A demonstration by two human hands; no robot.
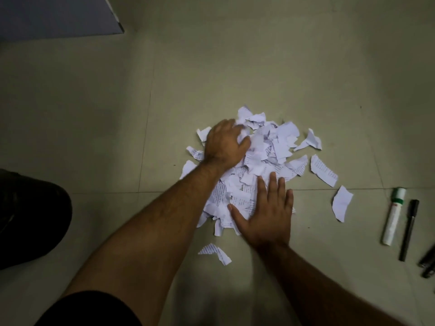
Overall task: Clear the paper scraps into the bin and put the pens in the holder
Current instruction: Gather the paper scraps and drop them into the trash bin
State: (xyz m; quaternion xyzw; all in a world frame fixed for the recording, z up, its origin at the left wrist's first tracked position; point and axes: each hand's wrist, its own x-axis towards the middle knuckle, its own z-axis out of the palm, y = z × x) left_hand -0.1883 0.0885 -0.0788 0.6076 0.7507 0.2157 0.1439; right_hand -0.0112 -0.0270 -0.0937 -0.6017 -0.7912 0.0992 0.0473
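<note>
We see 2 hands on the paper scraps (263, 161): left hand (224, 143) seemingly clutching, right hand (266, 212) flat.

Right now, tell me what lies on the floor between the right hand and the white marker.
In the head view, one loose paper scrap lies on the bare floor tiles between the right hand and the white marker; nothing else.

One heap of paper scraps (263, 161) under two hands; too many to count. Right of the hands: one white marker (393, 216), one black pen (409, 229), more dark pens (427, 263) cut off at the edge.
</note>
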